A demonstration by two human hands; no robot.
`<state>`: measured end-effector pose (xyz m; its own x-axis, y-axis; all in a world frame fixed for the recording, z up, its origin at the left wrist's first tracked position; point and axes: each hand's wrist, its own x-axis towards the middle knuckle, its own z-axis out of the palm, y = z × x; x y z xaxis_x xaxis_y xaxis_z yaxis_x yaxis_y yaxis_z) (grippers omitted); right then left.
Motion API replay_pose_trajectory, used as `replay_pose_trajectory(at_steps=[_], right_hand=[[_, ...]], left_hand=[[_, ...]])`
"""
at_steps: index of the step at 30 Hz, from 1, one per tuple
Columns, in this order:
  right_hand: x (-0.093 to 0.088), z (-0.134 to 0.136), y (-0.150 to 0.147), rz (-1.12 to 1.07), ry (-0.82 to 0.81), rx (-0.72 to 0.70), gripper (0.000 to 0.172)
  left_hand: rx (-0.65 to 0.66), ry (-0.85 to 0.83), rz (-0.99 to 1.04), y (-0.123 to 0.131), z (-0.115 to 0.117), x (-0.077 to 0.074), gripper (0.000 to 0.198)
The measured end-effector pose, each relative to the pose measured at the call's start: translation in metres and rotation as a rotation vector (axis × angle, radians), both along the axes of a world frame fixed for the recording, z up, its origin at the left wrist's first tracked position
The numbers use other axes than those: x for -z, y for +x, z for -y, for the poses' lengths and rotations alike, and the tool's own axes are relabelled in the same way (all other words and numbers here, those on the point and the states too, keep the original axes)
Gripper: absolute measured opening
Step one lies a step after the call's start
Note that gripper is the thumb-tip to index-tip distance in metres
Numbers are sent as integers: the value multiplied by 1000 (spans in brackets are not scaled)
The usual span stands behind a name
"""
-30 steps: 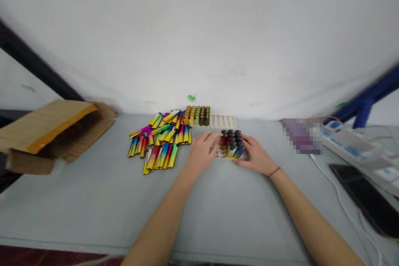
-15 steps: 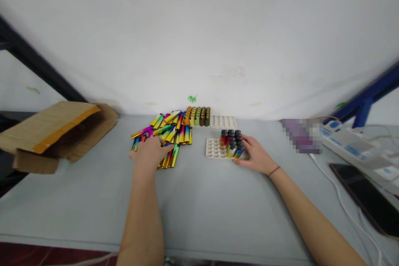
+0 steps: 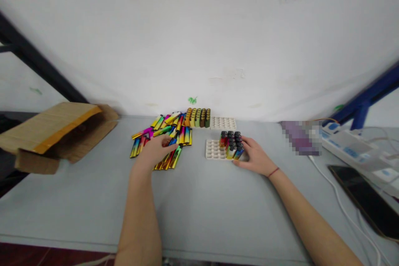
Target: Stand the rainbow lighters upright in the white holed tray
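Observation:
My left hand (image 3: 156, 149) is over a loose pile of shiny rainbow-coloured lighters (image 3: 183, 136). Its thumb points right, apart from the curled fingers, and nothing shows clearly held; part of the fingers is hidden. My right hand (image 3: 254, 156) grips the right end of a white tray with round holes (image 3: 215, 149), thumb at the near edge and fingers behind. Several lighters with black tops (image 3: 231, 144) stand upright in this tray's right half, beside my right fingers. The holes on its left side are bare.
Behind, a block of upright yellow-to-green lighters (image 3: 198, 117) stands beside another white holed tray (image 3: 223, 123). An open cardboard box (image 3: 59, 129) lies at left. On the right are a power strip (image 3: 352, 145), a dark phone (image 3: 364, 195) and white cables (image 3: 338, 197).
My left hand has shifted slightly right over the pile, its fingers more curled, uncovering lighters at the pile's left edge. My right hand stays at the tray.

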<state>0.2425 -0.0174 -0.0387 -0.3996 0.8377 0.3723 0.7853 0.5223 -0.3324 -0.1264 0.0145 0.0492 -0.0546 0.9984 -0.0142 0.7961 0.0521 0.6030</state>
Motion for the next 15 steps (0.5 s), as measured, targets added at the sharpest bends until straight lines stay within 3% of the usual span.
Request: replay_pose_trajectory(at_steps=[4, 9, 15], right_hand=[[1, 0, 0, 1, 8, 3, 63], [1, 0, 0, 0, 2, 6, 64], [-1, 1, 0, 8, -3, 6, 64]], left_hand=[[117, 8, 266, 21, -2, 1, 40], [188, -32, 791, 68, -4, 19, 44], [179, -189, 996, 111, 4, 30, 57]])
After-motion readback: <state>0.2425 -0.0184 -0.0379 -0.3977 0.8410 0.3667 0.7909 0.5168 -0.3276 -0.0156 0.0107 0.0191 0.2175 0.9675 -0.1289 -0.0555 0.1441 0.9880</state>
